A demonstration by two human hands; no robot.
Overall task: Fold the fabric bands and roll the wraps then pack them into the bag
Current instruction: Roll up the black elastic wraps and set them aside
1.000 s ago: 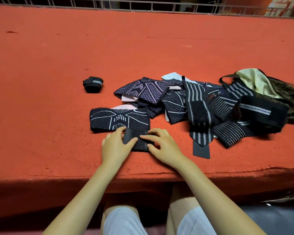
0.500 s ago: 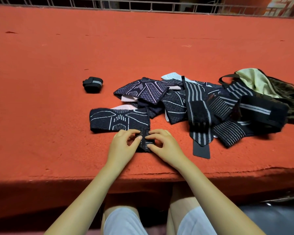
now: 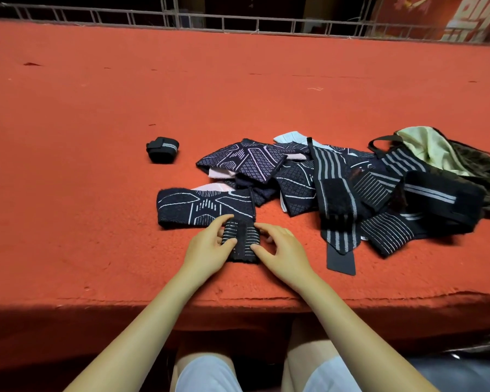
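Observation:
A small black striped wrap (image 3: 241,240) lies near the front edge of the red surface, partly rolled. My left hand (image 3: 210,244) grips its left side and my right hand (image 3: 280,247) grips its right side, thumbs on top. Just behind it lies a flat folded dark patterned band (image 3: 198,207). A finished black roll (image 3: 162,149) sits apart at the left. A heap of dark bands and striped wraps (image 3: 337,182) spreads to the right. The olive bag (image 3: 447,157) with pale lining lies open at the far right.
The red carpeted surface (image 3: 96,108) stretches wide to the left and back. Its front edge (image 3: 68,302) drops off just before my knees. A metal railing (image 3: 238,24) runs along the far side.
The wrap between my hands has been rolled further and now stands taller, with its stripes facing up. Both hands shifted slightly along with it.

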